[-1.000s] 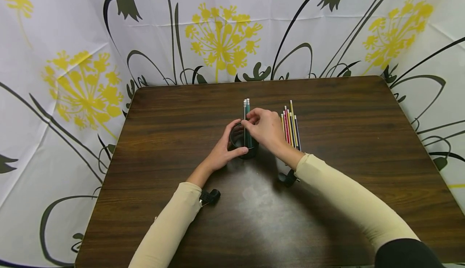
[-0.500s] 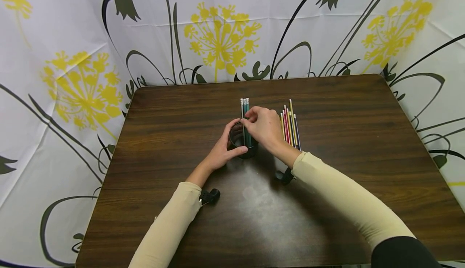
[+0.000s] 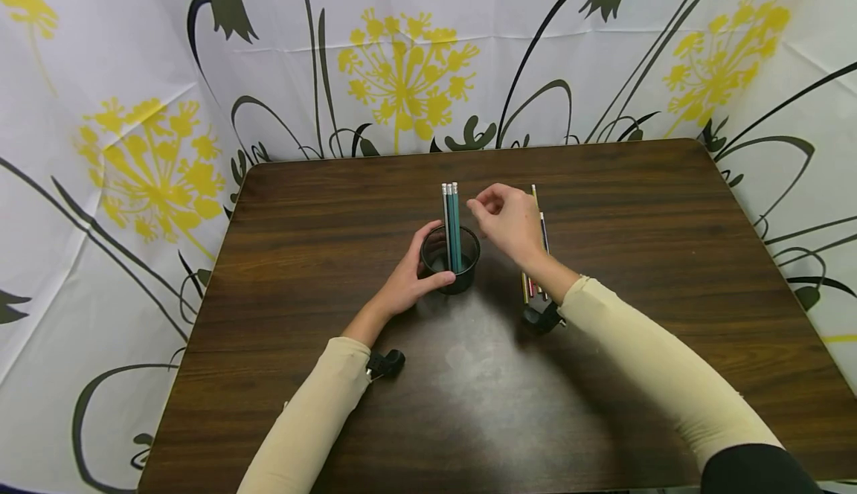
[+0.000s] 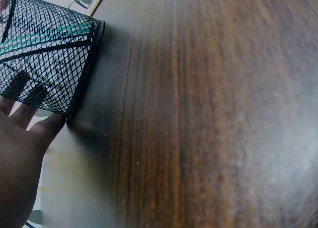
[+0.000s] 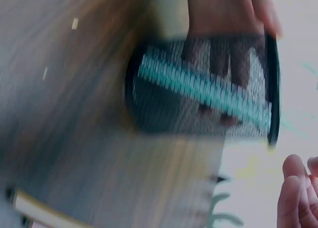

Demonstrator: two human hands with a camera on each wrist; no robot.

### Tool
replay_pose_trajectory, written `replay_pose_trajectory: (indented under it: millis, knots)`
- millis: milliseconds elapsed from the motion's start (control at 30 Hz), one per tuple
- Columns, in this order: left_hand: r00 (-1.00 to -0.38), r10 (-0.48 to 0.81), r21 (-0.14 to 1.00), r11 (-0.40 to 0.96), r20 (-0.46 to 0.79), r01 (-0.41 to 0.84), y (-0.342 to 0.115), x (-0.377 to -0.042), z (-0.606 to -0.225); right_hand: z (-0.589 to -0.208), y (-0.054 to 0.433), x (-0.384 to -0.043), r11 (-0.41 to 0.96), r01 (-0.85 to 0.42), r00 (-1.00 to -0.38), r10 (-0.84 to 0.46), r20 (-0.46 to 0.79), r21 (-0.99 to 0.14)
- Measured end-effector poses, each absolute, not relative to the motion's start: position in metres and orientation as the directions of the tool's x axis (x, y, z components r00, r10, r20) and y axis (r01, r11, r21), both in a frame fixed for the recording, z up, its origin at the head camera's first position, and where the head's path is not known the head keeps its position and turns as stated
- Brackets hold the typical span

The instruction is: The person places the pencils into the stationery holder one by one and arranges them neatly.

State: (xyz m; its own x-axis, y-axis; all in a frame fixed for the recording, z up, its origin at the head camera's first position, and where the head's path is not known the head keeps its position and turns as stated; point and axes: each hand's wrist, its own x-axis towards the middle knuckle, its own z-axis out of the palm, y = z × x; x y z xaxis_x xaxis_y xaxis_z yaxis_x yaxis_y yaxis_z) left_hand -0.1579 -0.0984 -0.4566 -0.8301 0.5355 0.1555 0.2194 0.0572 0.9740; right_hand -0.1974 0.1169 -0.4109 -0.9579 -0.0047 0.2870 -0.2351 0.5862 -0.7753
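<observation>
My left hand [image 3: 410, 277] grips the side of a black mesh pencil cup [image 3: 467, 274], thumb on the near side and fingers behind. The cup stands upright on the table; its mesh wall [image 4: 49, 54] fills the corner of the left wrist view. Teal pencils [image 3: 453, 230] stand together in the cup, eraser ends up. Just right of the cup, my right hand [image 3: 512, 222] hovers with loosely bent fingers and nothing visible in them. Under that hand and wrist lie several coloured pencils [image 3: 544, 232], mostly hidden. In the blurred right wrist view, my right fingers [image 5: 293, 193] are apart from the cup.
The dark wood-grain table [image 3: 321, 226] stretches around the cup on all sides. Behind it hangs a white cloth [image 3: 281, 70] printed with yellow and grey flowers. A small black camera sits at each wrist.
My right hand has let go of the pencils in the cup and moved right, over the loose pencils. The left hand still holds the cup in the same place.
</observation>
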Motion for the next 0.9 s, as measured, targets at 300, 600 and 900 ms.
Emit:
replay_pose_trajectory:
  millis: [300,600,900]
  knots:
    - [-0.832,0.533,0.970,0.073,0.157,0.230,-0.098,-0.157,-0.455,-0.440,0.189,-0.217,0.717,0.081,-0.989,0.146,0.036,-0.692]
    - [-0.823,0.542,0.971,0.053,0.170,0.235,-0.096,-0.159,-0.454,-0.461,0.232,-0.214,0.757,0.237,-0.961,0.090,-0.262,-0.609]
    - [-0.829,0.540,0.971,0.078,0.148,0.225,-0.097,-0.157,-0.454,-0.460,0.244,-0.213,0.786,0.199,-0.948,0.004,-0.317,-0.585]
